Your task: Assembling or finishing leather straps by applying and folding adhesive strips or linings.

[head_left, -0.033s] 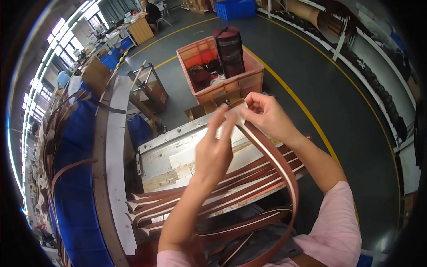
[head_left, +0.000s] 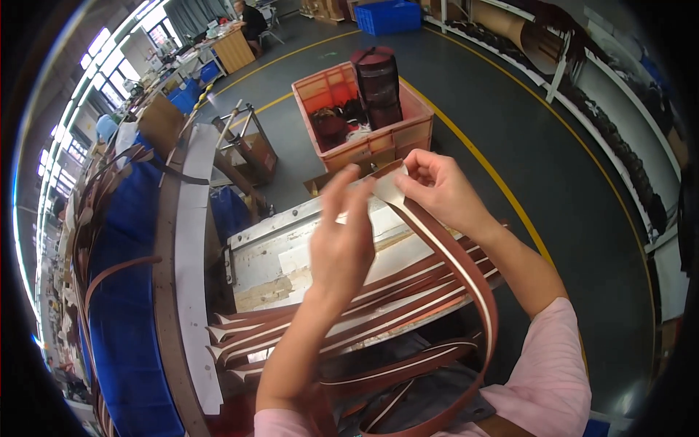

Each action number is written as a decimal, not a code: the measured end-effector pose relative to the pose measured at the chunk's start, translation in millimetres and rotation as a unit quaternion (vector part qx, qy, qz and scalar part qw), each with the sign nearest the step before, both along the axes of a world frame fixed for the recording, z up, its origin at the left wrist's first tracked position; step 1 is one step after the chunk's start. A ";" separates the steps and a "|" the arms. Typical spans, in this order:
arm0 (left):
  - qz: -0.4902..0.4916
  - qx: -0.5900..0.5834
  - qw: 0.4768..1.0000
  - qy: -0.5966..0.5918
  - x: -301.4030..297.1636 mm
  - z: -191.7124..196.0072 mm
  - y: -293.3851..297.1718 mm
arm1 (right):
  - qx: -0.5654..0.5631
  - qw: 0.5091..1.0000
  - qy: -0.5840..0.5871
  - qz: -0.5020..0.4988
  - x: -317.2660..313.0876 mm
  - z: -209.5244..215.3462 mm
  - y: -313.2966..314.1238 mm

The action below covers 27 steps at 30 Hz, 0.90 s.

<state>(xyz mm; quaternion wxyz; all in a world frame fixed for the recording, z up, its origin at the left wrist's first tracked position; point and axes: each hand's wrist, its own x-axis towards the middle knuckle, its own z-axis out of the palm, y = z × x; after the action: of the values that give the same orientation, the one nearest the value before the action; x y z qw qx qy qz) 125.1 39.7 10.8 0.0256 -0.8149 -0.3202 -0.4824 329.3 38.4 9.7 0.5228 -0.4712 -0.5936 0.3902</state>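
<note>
A long brown leather strap (head_left: 460, 264) with a pale stripe along its middle hangs in a loop from my right hand (head_left: 442, 188). My right thumb and fingers pinch its wide, pale end. Just left of that end, my left hand (head_left: 341, 244) is raised with its fingers apart, blurred by motion, holding nothing I can see. Below both hands, several similar straps (head_left: 291, 336) lie side by side across the worn white worktop (head_left: 280, 255), their flared ends pointing left. The looped strap's lower part curves back near my lap.
Beyond the worktop stands an orange plastic crate (head_left: 375, 151) holding a dark cylindrical bundle (head_left: 378, 87). Left is a white ledge (head_left: 191, 291) beside blue cloth (head_left: 127, 306) and hanging strips. A metal-framed cart (head_left: 247, 156) stands behind. Shelving (head_left: 619, 124) runs along the right.
My left hand has shifted slightly left, away from the strap's end. My right hand keeps its pinch on the strap, almost unmoved.
</note>
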 end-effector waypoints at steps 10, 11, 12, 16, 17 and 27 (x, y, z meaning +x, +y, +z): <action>-0.175 -0.387 0.862 -0.278 -35.5 16.3 -46.4 | 0.035 0.998 -0.055 -0.001 -48.0 25.7 -63.7; -0.173 -0.382 0.861 -0.289 -39.8 12.0 -49.6 | 0.056 0.997 -0.050 0.001 -52.4 28.1 -68.4; -0.171 -0.379 0.858 -0.301 -43.5 8.4 -53.2 | 0.054 0.997 -0.050 -0.001 -54.6 29.4 -71.6; -0.152 -0.383 0.865 -0.288 -55.3 1.5 -71.5 | 0.042 0.998 -0.045 0.026 -62.9 29.8 -78.5; -0.151 -0.387 0.862 -0.289 -58.3 -0.2 -77.0 | 0.054 0.997 -0.052 0.026 -65.5 30.4 -82.1; -0.080 -0.357 0.890 -0.272 -71.2 -28.9 -109.2 | 0.043 0.993 -0.098 0.057 -74.8 7.9 -96.4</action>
<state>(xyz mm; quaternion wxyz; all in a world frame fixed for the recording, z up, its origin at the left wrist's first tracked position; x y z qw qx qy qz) 53.9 -69.5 -18.1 -0.3940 -0.6285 -0.3993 -0.5388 254.6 -58.0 17.6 0.4591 -0.4495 -0.6840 0.3455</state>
